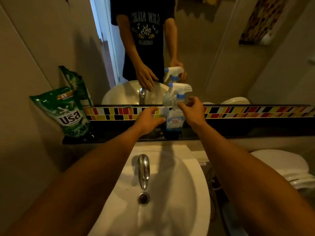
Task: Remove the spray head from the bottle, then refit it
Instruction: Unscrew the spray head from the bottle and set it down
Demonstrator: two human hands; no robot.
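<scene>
One light, likely slippery plastic bottle was recorded behind the sink, spray head fitted, flanked by open left hand and right hand; collar grip judged best.

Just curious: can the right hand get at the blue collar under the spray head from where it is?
Probably yes. The right hand is open beside the blue collar, fingertips nearly on it, with nothing between them.
</scene>
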